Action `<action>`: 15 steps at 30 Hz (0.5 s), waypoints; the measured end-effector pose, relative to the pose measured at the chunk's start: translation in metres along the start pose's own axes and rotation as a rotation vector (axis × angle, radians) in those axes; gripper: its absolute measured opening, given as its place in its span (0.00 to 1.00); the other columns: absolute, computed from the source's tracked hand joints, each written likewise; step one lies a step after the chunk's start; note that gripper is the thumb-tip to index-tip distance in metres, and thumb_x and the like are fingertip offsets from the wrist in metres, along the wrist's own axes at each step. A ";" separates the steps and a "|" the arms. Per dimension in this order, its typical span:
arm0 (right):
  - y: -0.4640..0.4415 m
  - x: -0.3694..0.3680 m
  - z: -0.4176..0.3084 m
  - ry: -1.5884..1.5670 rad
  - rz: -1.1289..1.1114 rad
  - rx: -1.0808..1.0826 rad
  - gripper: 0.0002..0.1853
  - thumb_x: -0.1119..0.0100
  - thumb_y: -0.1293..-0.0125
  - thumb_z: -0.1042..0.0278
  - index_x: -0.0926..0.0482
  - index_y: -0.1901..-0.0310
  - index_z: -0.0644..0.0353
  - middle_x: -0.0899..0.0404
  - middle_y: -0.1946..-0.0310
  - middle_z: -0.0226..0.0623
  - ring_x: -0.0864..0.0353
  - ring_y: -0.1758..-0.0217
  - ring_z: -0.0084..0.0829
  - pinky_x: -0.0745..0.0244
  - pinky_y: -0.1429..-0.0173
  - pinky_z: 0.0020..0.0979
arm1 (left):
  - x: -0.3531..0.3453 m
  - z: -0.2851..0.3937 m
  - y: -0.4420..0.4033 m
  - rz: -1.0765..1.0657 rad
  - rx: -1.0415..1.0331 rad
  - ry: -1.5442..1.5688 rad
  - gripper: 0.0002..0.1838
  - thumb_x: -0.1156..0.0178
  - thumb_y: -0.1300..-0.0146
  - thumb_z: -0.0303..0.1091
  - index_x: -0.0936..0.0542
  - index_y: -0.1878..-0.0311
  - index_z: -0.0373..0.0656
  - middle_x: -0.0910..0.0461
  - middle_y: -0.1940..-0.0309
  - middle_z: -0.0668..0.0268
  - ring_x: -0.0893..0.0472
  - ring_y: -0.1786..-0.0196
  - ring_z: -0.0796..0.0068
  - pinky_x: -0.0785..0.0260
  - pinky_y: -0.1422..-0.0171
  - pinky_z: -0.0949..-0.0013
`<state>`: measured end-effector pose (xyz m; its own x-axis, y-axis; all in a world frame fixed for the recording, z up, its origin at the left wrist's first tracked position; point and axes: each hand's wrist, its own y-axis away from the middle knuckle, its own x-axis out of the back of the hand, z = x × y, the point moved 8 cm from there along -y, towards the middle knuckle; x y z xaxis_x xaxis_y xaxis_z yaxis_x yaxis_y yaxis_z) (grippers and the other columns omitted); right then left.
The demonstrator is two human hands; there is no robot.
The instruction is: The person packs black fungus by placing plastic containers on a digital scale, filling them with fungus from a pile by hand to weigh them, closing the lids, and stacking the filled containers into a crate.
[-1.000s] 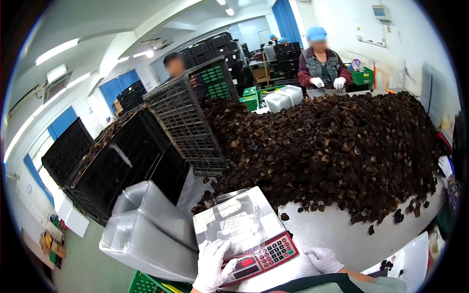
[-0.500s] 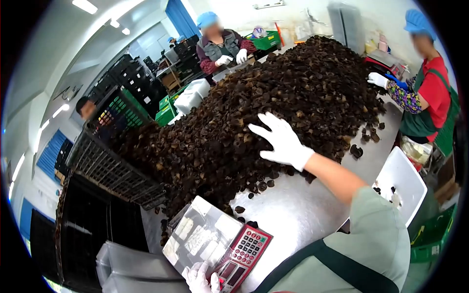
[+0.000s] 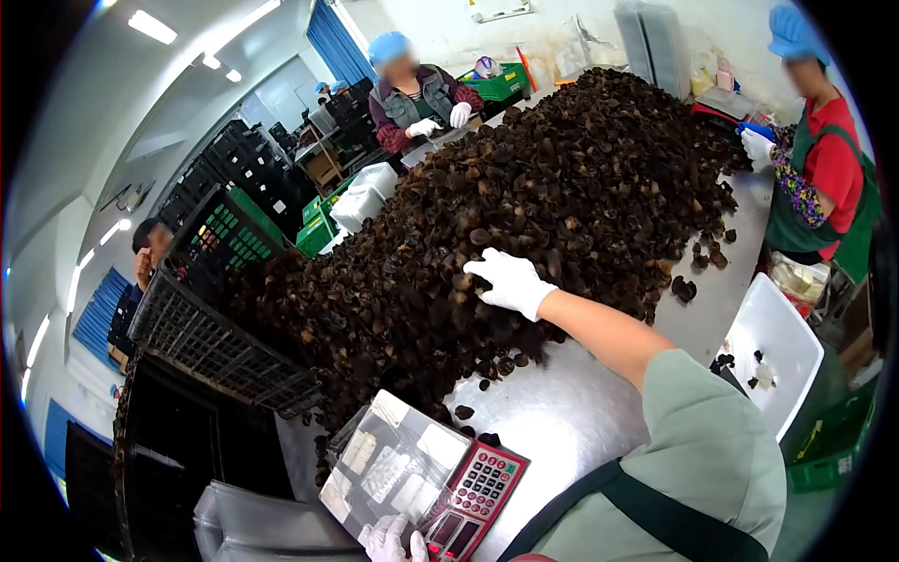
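My gloved right hand (image 3: 513,284) reaches onto a large heap of dark brown wood ear mushrooms (image 3: 562,187). Its fingers are bent but apart, touching the top pieces; nothing shows held in them. A clear plastic box (image 3: 391,464) lies on the platform of a red electronic scale (image 3: 482,482) with a keypad. At the box's near edge is my gloved left hand (image 3: 389,539), its fingers bent over the rim and part of the hand cut off by the frame's bottom.
A black plastic crate (image 3: 220,323) lies tipped against the heap. Clear boxes (image 3: 272,525) stand at lower left, a white bin (image 3: 773,356) at right. A co-worker (image 3: 417,103) stands across the metal table (image 3: 552,403), another (image 3: 824,178) at right, a third person (image 3: 150,248) behind the crate.
My right hand has moved left and down onto the heap, its spread fingers now bent. My left hand stays at the box. The right co-worker's hand has drawn back; the person behind the crate raises a hand.
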<state>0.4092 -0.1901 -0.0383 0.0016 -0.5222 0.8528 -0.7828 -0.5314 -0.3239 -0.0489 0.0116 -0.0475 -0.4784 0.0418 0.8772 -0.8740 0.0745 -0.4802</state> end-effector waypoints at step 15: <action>0.149 -0.068 0.011 -0.097 0.083 0.052 0.20 0.31 0.44 0.66 0.17 0.48 0.45 0.24 0.55 0.36 0.16 0.50 0.41 0.18 0.54 0.42 | 0.036 0.012 -0.017 -0.054 0.271 0.026 0.18 0.36 0.32 0.39 0.19 0.43 0.40 0.18 0.47 0.53 0.21 0.40 0.49 0.36 0.32 0.44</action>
<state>0.2990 -0.2415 -0.1491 0.0001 -0.6265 0.7794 -0.7495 -0.5160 -0.4147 -0.0520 -0.0005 -0.0077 -0.4316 0.0704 0.8993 -0.8906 -0.1918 -0.4124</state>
